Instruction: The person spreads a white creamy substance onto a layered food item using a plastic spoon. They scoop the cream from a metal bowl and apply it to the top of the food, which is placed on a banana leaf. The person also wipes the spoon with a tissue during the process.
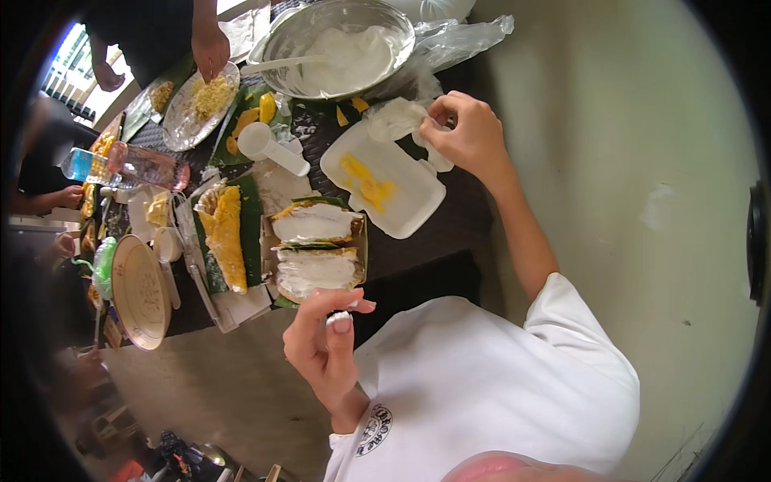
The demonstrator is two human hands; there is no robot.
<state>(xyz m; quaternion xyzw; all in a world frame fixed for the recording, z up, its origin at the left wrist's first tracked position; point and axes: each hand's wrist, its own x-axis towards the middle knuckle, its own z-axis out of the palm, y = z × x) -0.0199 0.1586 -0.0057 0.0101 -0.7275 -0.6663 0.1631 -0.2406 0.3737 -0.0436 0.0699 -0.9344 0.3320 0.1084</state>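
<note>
My right hand pinches the edge of a crumpled, translucent white sheet, plastic or tissue, at the far end of a white foam tray. Yellow residue is smeared inside that tray. Below the table's near edge, my left hand is raised with thumb and fingers bent but apart, white cream on the thumb tip. Just beyond it sits an open box with two filled pieces lying on leaf, each topped with white cream. To its left, a folded yellow crepe-like piece rests on a banana leaf.
A metal bowl of white cream with a spatula stands at the back. Around it are a clear plastic bag, a white scoop, bottles and a tilted plate. Another person's hand reaches to an oval plate.
</note>
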